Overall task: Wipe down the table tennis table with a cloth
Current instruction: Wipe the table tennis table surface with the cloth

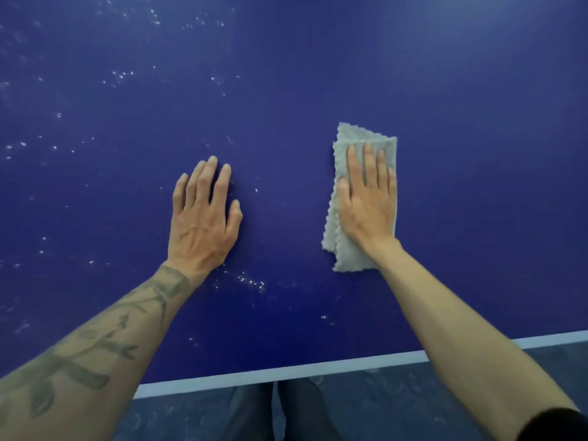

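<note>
Many white specks dot the table at left. L hand: flat, fingers straight, holding nothing. R hand: flat, pressing folded cloth onto table. Step: mid-wipe; next stroke prob. needs leftward sweep over specks.

On my feed I see a faded grey-green tattoo of a leafy branch along the left forearm, with veins raised on the back of the left hand. The right arm wears a black sleeve at its upper end; the legs are in dark trousers.
</note>
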